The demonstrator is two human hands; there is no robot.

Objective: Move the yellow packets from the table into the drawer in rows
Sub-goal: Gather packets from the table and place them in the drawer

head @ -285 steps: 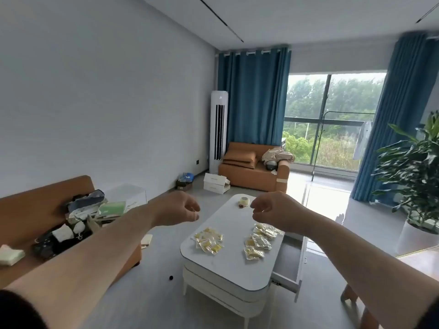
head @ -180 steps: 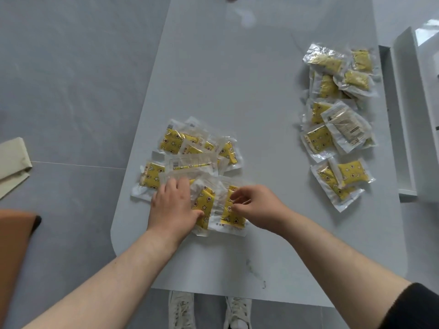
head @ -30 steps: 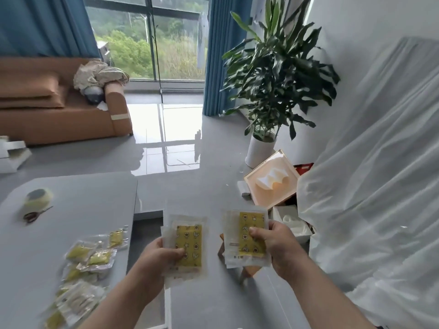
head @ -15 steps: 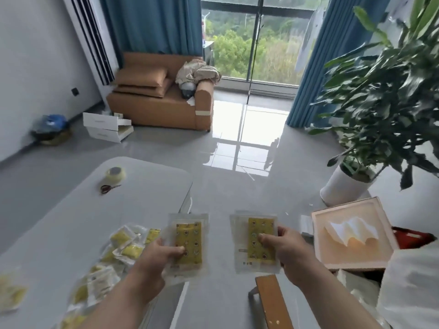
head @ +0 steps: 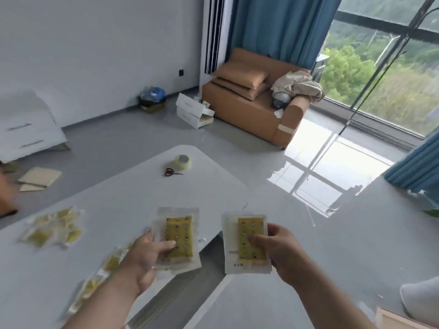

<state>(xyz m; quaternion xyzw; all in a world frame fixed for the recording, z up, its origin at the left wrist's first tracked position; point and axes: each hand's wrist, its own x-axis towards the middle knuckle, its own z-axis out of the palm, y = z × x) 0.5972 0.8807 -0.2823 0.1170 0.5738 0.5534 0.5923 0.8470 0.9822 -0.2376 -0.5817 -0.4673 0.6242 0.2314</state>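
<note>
My left hand (head: 145, 257) grips a yellow packet (head: 178, 231) in clear wrap, thumb on its face, held upright over the table's right edge. My right hand (head: 278, 250) holds a second yellow packet (head: 249, 236) the same way, out beyond the table. Below and between them the open drawer (head: 175, 290) shows its grey inside. Loose yellow packets lie on the white table (head: 133, 200) in one pile at the left (head: 54, 229) and another under my left forearm (head: 99, 276).
A tape roll (head: 182, 161) and small scissors (head: 171, 172) sit at the table's far end. Beyond are an orange sofa (head: 256, 108), white boxes (head: 193, 112) on the floor, a white cabinet (head: 28, 129) at left, and a window.
The view has swung left and tipped down, so the table and drawer fill more of the frame. Both hands keep the same hold on their packets.
</note>
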